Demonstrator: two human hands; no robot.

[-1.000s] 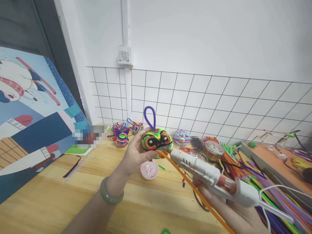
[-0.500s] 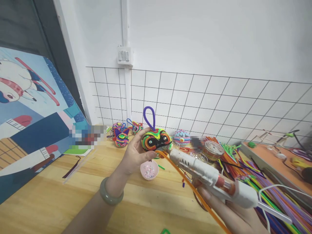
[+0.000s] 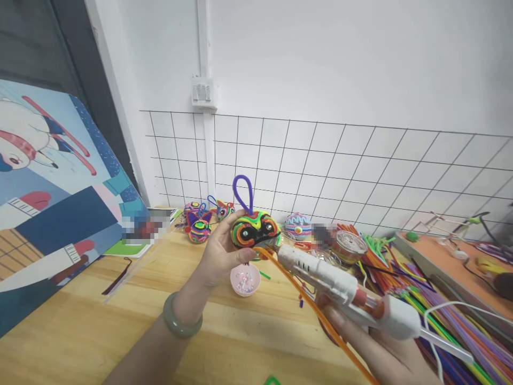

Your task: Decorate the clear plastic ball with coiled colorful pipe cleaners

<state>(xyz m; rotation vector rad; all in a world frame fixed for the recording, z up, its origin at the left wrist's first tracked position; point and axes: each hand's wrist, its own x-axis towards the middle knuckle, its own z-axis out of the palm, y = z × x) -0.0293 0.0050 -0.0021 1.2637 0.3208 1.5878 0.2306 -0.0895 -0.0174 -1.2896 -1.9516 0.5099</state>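
Held up in my left hand (image 3: 222, 251) is a round ornament (image 3: 256, 227) wound from many-coloured pipe cleaners, with two black-ringed eyes and a purple loop on top. My left fingers are closed round its left side. My right hand (image 3: 360, 331) grips a white hot glue gun (image 3: 320, 275), its nozzle at the ornament's lower right. A clear glue stick (image 3: 447, 345) sticks out of the gun's back end. An orange pipe cleaner (image 3: 308, 299) runs from the ornament's underside down past my right hand; whether that hand also holds it, I cannot tell.
Below the ornament stands a pink bowl (image 3: 245, 280) of small beads. Finished ornaments (image 3: 199, 224) sit at the back left, a striped one (image 3: 298, 225) at the back. Pipe cleaners (image 3: 444, 321) lie in bundles at right, near a spool (image 3: 350, 246). A picture board (image 3: 60, 214) leans left.
Hardly anything differs. The ornament, both hands and the glue gun sit very slightly further left, along with the whole view. The nozzle stays at the ornament's lower right.
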